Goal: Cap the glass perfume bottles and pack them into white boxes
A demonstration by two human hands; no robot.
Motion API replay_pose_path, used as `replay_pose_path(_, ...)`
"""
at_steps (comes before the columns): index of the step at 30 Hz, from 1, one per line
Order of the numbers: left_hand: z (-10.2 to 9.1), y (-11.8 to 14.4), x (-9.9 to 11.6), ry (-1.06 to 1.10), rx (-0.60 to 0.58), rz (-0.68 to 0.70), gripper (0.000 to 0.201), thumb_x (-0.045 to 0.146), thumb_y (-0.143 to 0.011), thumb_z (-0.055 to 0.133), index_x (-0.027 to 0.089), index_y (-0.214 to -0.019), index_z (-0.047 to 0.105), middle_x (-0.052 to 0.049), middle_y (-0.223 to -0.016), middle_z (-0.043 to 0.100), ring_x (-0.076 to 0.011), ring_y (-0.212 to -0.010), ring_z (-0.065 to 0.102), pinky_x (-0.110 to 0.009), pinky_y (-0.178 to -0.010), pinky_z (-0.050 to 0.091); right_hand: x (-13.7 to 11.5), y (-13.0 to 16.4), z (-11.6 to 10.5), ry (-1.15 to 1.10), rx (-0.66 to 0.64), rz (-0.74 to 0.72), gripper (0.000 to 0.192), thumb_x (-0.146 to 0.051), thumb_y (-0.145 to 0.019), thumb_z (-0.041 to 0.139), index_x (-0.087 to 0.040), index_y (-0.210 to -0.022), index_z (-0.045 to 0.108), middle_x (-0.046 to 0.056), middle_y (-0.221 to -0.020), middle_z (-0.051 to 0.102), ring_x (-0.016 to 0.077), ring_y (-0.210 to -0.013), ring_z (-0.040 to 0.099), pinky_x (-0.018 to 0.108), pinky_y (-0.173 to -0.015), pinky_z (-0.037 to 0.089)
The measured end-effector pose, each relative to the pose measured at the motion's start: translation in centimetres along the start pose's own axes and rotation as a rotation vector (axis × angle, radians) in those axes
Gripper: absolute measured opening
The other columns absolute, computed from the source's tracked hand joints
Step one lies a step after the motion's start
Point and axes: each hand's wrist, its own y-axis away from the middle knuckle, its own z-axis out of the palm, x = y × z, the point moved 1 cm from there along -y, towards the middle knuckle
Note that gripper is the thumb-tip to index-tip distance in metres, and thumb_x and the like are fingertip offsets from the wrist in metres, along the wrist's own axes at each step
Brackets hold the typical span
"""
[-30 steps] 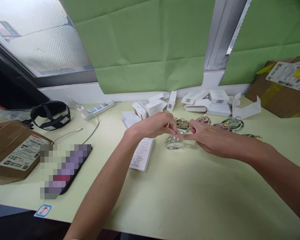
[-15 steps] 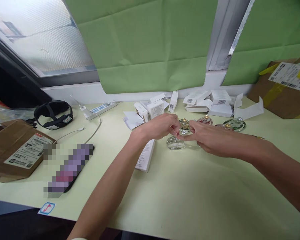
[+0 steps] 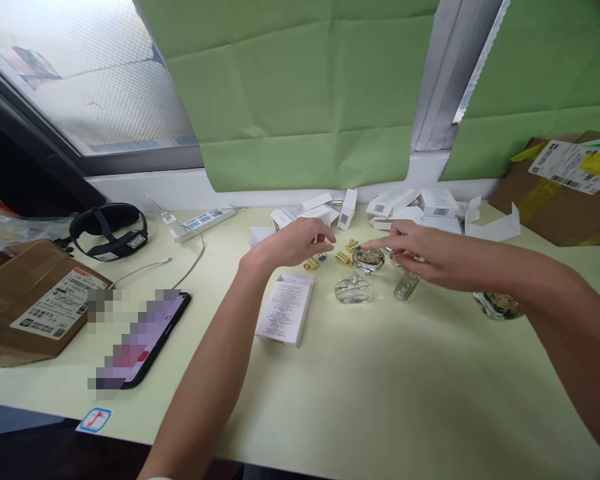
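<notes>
My left hand (image 3: 300, 241) hovers over the back of the table, its fingers curved and apart, with no held object showing. Gold cylindrical caps (image 3: 311, 265) lie just below and beside it. My right hand (image 3: 411, 245) has its index finger stretched out above a bottle with a dark patterned front (image 3: 369, 259); its other fingers are bent and partly hidden. In front of the hands a clear glass bottle (image 3: 353, 290) lies on the table. A narrow glass bottle (image 3: 406, 285) is under my right fingers. Another patterned bottle (image 3: 499, 305) is partly covered by my right forearm.
A white printed box (image 3: 286, 311) lies left of the bottles. More white boxes (image 3: 437, 202) are piled by the wall. Cardboard boxes stand left (image 3: 45, 307) and right (image 3: 555, 200). A phone (image 3: 160, 333), a black headset (image 3: 109, 230) and a power strip (image 3: 207, 222) occupy the left side.
My hands, which met over the clear bottle, have moved apart, the left to the left and the right slightly up and right. Gold caps and the patterned bottle now show between them.
</notes>
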Motion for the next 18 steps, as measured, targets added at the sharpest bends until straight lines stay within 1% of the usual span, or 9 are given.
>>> replay_pose_path(2,1.0,-0.6,-1.7,-0.057,-0.107,-0.112,0.031,0.035,-0.095,0.048,0.023,-0.119,0.064,-0.007,-0.11,0.065,-0.0188,-0.09,0.06,-0.028,-0.071,0.044,0.7,-0.3,-0.6,-0.099,0.015,0.112,0.044,-0.04,-0.097,0.04,-0.038,-0.14,0.053,0.006,-0.098,0.063,0.0162,-0.064,0.056,0.028,-0.055,0.041)
replay_pose_path(4,2.2,-1.3,-3.2,-0.106,-0.188,-0.178,0.035,0.027,-0.092,0.051,0.022,-0.126,0.061,-0.008,-0.121,0.063,-0.0226,-0.103,0.06,-0.029,-0.077,0.045,1.5,-0.8,-0.6,-0.188,0.021,0.219,0.046,-0.046,-0.097,0.042,-0.033,-0.14,0.053,0.008,-0.101,0.067,0.0159,-0.06,0.057,0.027,-0.049,0.04)
replay_pose_path(6,3.3,-1.9,-4.4,-0.123,-0.206,-0.193,0.042,0.021,-0.09,0.052,0.02,-0.132,0.057,-0.01,-0.129,0.06,-0.0256,-0.115,0.057,-0.031,-0.086,0.046,2.1,-1.2,-0.4,-0.26,0.055,0.29,0.049,-0.049,-0.096,0.042,-0.031,-0.141,0.052,0.01,-0.105,0.069,0.0168,-0.06,0.062,0.027,-0.047,0.041)
replay_pose_path(9,4.9,-2.9,-5.1,-0.128,-0.172,-0.16,0.046,0.02,-0.093,0.047,0.019,-0.139,0.049,-0.011,-0.144,0.05,-0.0248,-0.129,0.049,-0.033,-0.1,0.042,2.6,-1.5,-0.1,-0.321,0.102,0.305,0.049,-0.05,-0.096,0.043,-0.03,-0.139,0.053,0.011,-0.109,0.07,0.0213,-0.073,0.069,0.028,-0.05,0.046)
replay_pose_path(10,5.3,-3.2,-5.1,-0.13,-0.154,-0.15,0.046,0.021,-0.095,0.044,0.02,-0.141,0.047,-0.011,-0.148,0.047,-0.0242,-0.131,0.048,-0.033,-0.103,0.04,2.8,-1.4,-0.1,-0.33,0.094,0.302,0.05,-0.051,-0.096,0.043,-0.031,-0.14,0.052,0.011,-0.109,0.071,0.0214,-0.072,0.069,0.029,-0.05,0.047)
replay_pose_path(12,6.1,-3.7,-4.9,-0.135,-0.123,-0.153,0.042,0.024,-0.098,0.038,0.018,-0.139,0.047,-0.013,-0.148,0.046,-0.0248,-0.13,0.049,-0.035,-0.103,0.041,3.2,-1.1,-0.1,-0.354,0.042,0.296,0.052,-0.052,-0.096,0.044,-0.035,-0.145,0.047,0.01,-0.113,0.071,0.0183,-0.059,0.065,0.031,-0.045,0.046)
replay_pose_path(14,6.8,-4.2,-4.8,-0.142,-0.114,-0.18,0.037,0.028,-0.099,0.036,0.015,-0.128,0.055,-0.016,-0.138,0.054,-0.0267,-0.121,0.055,-0.037,-0.097,0.044,3.6,-0.6,-0.3,-0.394,-0.018,0.296,0.055,-0.052,-0.096,0.044,-0.039,-0.149,0.041,0.01,-0.117,0.07,0.0147,-0.047,0.059,0.032,-0.041,0.045)
replay_pose_path(16,7.3,-4.4,-4.9,-0.148,-0.113,-0.199,0.034,0.03,-0.098,0.038,0.014,-0.115,0.062,-0.016,-0.126,0.06,-0.0266,-0.11,0.06,-0.037,-0.09,0.047,4.1,-0.2,-0.5,-0.405,-0.048,0.279,0.056,-0.051,-0.096,0.046,-0.041,-0.15,0.038,0.009,-0.119,0.07,0.0141,-0.045,0.058,0.032,-0.04,0.046)
replay_pose_path(18,7.5,-4.5,-5.2,-0.149,-0.111,-0.191,0.03,0.032,-0.095,0.042,0.016,-0.108,0.064,-0.014,-0.121,0.062,-0.0249,-0.105,0.061,-0.034,-0.086,0.048,4.3,0.0,-0.8,-0.309,-0.004,0.211,0.055,-0.05,-0.096,0.047,-0.042,-0.15,0.039,0.008,-0.114,0.072,0.0156,-0.047,0.06,0.033,-0.041,0.047)
